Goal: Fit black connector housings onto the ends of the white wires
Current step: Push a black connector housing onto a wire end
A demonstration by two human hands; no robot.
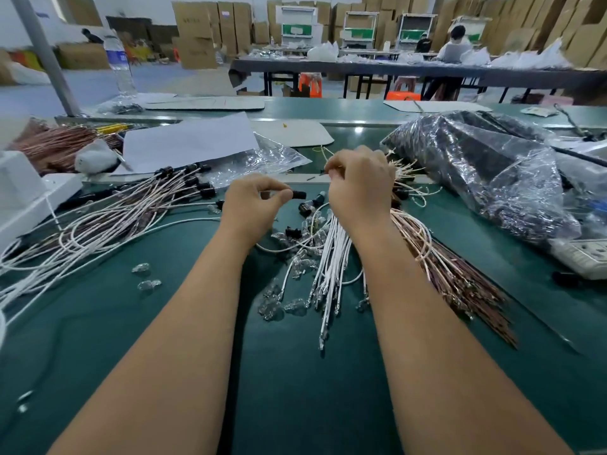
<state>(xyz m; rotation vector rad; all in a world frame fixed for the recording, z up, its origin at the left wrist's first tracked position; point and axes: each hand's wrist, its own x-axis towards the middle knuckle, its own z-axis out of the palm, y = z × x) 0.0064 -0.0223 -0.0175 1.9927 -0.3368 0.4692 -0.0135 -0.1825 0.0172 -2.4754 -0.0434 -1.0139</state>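
My left hand [254, 205] pinches a small black connector housing [298, 194] between thumb and fingertips, its end pointing right. My right hand [359, 185] is curled above a bundle of white wires [331, 257] and pinches a thin wire end near its fingertips. Loose black housings [307, 206] lie on the green mat between the hands. To the left lies a pile of wires with black housings fitted [197, 182]. A bundle of brown-pink wires [453, 267] fans out under my right forearm.
Small clear caps [144, 268] are scattered on the green table [98, 323]. A crinkled plastic bag of dark parts [486, 172] sits at the right, a white power strip [584, 257] beside it, white paper [187, 142] and a white box [19, 188] at the left.
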